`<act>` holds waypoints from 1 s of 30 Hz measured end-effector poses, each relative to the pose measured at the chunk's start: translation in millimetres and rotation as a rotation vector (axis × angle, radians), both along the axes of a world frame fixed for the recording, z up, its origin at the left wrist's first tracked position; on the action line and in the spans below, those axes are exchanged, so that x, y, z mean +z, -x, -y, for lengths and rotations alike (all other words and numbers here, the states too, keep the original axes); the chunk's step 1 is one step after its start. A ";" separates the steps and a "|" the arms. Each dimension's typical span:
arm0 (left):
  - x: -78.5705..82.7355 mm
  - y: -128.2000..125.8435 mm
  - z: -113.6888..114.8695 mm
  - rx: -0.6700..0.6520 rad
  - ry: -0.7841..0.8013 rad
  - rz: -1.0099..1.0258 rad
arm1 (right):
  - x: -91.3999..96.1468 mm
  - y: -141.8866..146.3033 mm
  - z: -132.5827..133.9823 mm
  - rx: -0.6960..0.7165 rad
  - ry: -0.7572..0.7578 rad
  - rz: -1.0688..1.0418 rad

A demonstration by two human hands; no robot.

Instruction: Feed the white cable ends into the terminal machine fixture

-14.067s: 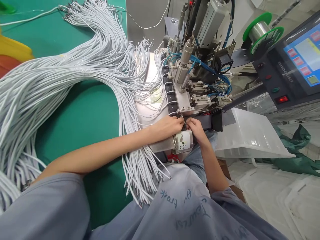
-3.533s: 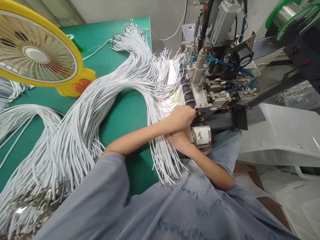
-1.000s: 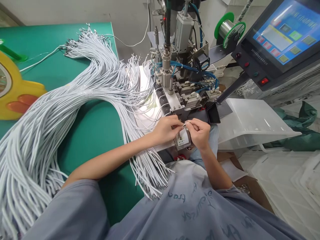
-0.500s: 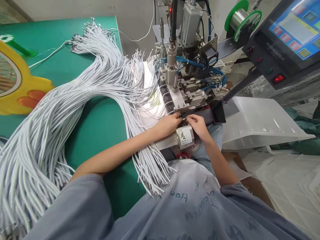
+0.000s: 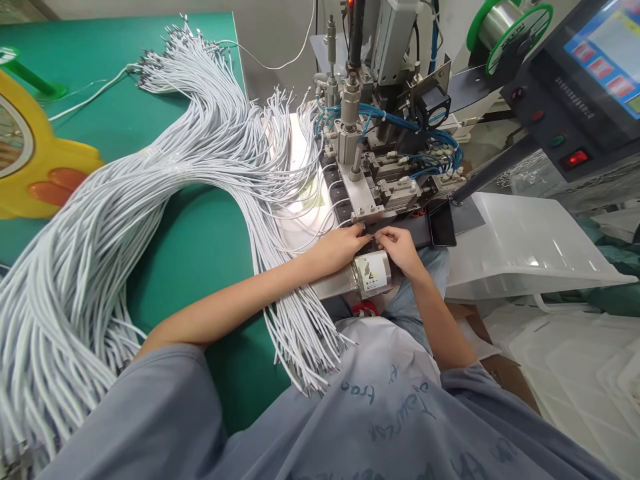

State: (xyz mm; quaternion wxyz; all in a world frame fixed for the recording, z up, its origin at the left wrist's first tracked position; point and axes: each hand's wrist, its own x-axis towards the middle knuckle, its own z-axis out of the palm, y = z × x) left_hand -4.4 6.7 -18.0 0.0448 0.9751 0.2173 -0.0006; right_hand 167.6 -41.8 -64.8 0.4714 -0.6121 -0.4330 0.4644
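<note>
My left hand (image 5: 340, 245) and my right hand (image 5: 401, 248) meet at the front edge of a metal machine (image 5: 373, 170) with blue tubes. Both pinch the end of a thin white cable (image 5: 320, 230) between their fingertips, right under the machine's steel block. A small silver cylinder with a white label (image 5: 371, 275) sits just below the hands. A large bundle of white cables (image 5: 150, 193) sweeps across the green table (image 5: 195, 247) to my left.
A clear plastic tray (image 5: 520, 243) juts out right of the machine. A control panel with a screen and red switch (image 5: 575, 100) stands at upper right, a green wire spool (image 5: 505, 27) behind it. A yellow fan (image 5: 35, 167) sits at far left.
Both hands have moved up from above the labelled cylinder to the machine's front block, with the cable end still pinched between them. The view has shifted slightly.
</note>
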 end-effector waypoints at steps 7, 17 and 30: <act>8.9 -2.2 2.4 -0.078 -0.120 -0.116 | -4.0 0.8 -2.1 0.012 0.007 0.024; 5.9 -3.0 2.3 -0.090 -0.139 -0.067 | -3.3 2.7 -3.4 -0.046 0.020 -0.014; 6.3 -2.8 2.7 -0.084 -0.132 -0.053 | -3.1 0.0 -0.1 -0.001 -0.022 0.101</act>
